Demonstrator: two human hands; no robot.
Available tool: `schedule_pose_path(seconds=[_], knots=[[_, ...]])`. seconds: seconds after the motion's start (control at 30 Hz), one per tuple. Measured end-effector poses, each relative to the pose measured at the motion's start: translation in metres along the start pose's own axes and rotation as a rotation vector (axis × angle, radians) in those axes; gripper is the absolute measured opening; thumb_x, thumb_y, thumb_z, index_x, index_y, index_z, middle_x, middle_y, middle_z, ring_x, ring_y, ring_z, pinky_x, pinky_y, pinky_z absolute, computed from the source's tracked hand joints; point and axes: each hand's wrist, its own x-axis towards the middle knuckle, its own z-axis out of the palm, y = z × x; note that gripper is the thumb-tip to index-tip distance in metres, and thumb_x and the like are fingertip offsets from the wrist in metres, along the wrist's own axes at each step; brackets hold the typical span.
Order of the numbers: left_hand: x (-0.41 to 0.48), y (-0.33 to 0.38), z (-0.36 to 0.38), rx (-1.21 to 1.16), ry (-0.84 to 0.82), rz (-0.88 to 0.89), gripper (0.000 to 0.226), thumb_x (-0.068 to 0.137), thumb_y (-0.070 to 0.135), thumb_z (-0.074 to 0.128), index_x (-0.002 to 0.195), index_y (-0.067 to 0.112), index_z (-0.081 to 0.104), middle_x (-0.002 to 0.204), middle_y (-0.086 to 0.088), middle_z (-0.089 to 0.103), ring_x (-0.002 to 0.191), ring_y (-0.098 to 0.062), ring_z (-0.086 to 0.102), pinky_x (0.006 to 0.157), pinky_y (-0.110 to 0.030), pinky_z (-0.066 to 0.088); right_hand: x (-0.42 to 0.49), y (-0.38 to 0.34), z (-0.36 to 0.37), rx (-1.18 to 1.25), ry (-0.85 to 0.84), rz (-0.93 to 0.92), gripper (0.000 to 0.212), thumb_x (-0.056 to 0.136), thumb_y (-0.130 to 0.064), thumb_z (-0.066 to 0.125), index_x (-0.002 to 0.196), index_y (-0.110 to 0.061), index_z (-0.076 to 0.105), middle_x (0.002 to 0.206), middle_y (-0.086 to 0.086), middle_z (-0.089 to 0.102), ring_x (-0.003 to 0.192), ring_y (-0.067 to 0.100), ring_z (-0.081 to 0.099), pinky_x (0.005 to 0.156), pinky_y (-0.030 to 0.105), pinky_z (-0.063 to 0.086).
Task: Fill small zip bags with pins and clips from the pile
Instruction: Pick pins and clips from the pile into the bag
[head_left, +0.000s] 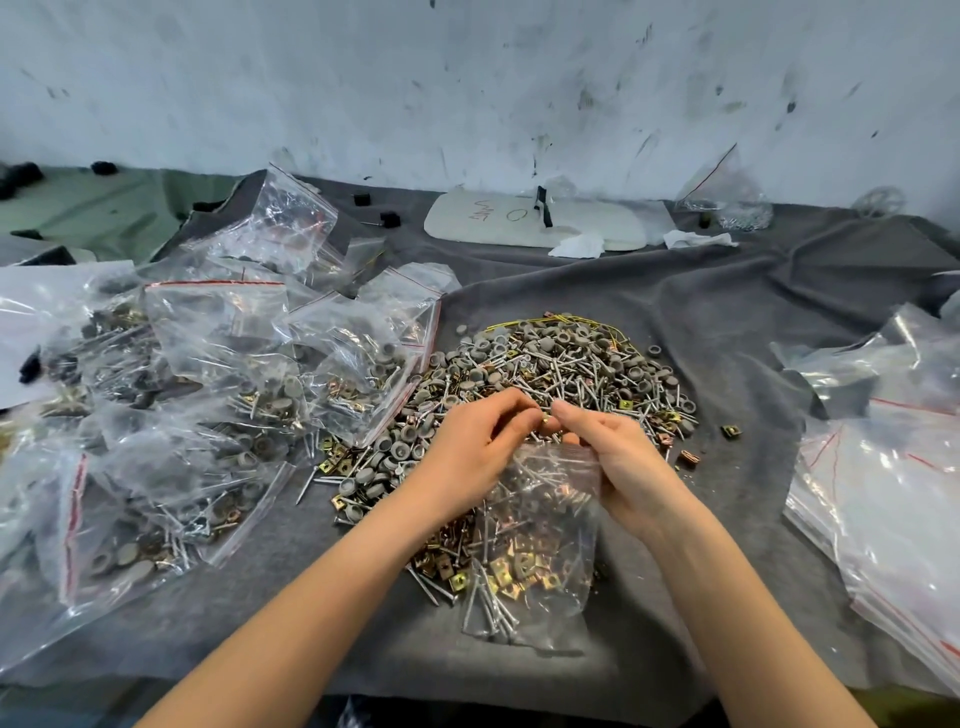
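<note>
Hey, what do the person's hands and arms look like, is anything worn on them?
Nothing worn shows. The left hand and right hand are bare, with no gloves, rings or tape visible. The left forearm and right forearm are bare down to the bottom edge of the picture: no sleeves, watch or bracelet in view.

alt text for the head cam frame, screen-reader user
Two hands work over a pile of pins, caps and clips on grey cloth: the right hand grips a part-filled zip bag, the left hand pinches a small clip at its mouth. Filled bags lie left, empty bags right.
</note>
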Motion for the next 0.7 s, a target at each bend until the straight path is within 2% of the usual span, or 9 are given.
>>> schedule_pose_path(seconds=[0.07, 0.17, 0.27, 0.37, 0.43, 0.57, 0.7], knots=[[-0.001, 0.001, -0.003, -0.006, 0.021, 0.026, 0.014, 0.099, 0.017, 0.053, 0.104, 0.017, 0.066, 0.079, 0.016, 0.064, 0.069, 0.005, 0.057, 0.061, -0.012, 0.040, 0.000, -0.007, 0.003, -0.019, 0.006, -0.024, 0.034, 0.071, -0.033, 0.072, 0.085, -0.002, 0.067, 0.058, 0.004, 0.065, 0.048, 0.016, 0.062, 0.046, 0.022, 0.050], [-0.002, 0.000, -0.006, 0.017, 0.075, 0.050, 0.014, 0.096, 0.015, 0.057, 0.104, 0.016, 0.068, 0.087, 0.011, 0.067, 0.081, -0.007, 0.063, 0.070, -0.016, 0.045, 0.000, -0.011, 0.005, -0.130, -0.009, -0.049, 0.030, 0.070, -0.030, 0.073, 0.084, -0.004, 0.073, 0.068, 0.007, 0.068, 0.054, 0.015, 0.064, 0.048, 0.022, 0.050], [-0.002, -0.003, -0.006, 0.038, 0.135, 0.044, 0.011, 0.095, 0.017, 0.060, 0.100, 0.016, 0.070, 0.082, 0.015, 0.064, 0.075, 0.001, 0.059, 0.068, -0.010, 0.041, 0.000, -0.009, 0.006, -0.157, -0.025, -0.081, 0.026, 0.071, -0.031, 0.073, 0.081, -0.008, 0.075, 0.069, 0.008, 0.070, 0.056, 0.015, 0.065, 0.048, 0.021, 0.050], [-0.002, -0.003, -0.006, 0.049, 0.141, 0.044, 0.012, 0.095, 0.018, 0.060, 0.100, 0.016, 0.071, 0.082, 0.015, 0.064, 0.074, 0.009, 0.055, 0.067, -0.005, 0.037, 0.000, -0.007, 0.005, -0.243, -0.018, -0.147, 0.004, 0.074, -0.017, 0.074, 0.074, -0.013, 0.076, 0.070, 0.006, 0.070, 0.062, 0.015, 0.064, 0.056, 0.021, 0.052], [-0.003, -0.003, -0.006, 0.029, 0.129, 0.033, 0.012, 0.095, 0.018, 0.060, 0.100, 0.017, 0.071, 0.083, 0.013, 0.066, 0.075, 0.006, 0.056, 0.067, -0.007, 0.039, 0.001, -0.006, 0.005, -0.296, -0.008, -0.178, 0.006, 0.078, -0.015, 0.073, 0.072, -0.015, 0.075, 0.069, 0.004, 0.070, 0.063, 0.014, 0.063, 0.058, 0.021, 0.051], [-0.005, -0.001, -0.007, 0.029, 0.153, 0.020, 0.012, 0.095, 0.018, 0.061, 0.100, 0.018, 0.072, 0.077, 0.017, 0.064, 0.071, 0.006, 0.056, 0.068, -0.013, 0.043, -0.002, -0.005, 0.009, -0.485, 0.039, -0.327, 0.007, 0.083, -0.014, 0.071, 0.077, -0.017, 0.074, 0.067, 0.001, 0.068, 0.063, 0.008, 0.058, 0.059, 0.016, 0.046], [-0.006, 0.001, -0.008, -0.008, 0.183, 0.001, 0.014, 0.095, 0.018, 0.060, 0.102, 0.018, 0.072, 0.057, 0.021, 0.058, 0.059, 0.005, 0.056, 0.066, -0.019, 0.046, -0.004, -0.004, 0.014, -0.589, 0.065, -0.487, 0.007, 0.085, -0.012, 0.069, 0.078, -0.012, 0.072, 0.059, -0.001, 0.056, 0.054, 0.005, 0.045, 0.051, 0.014, 0.036]])
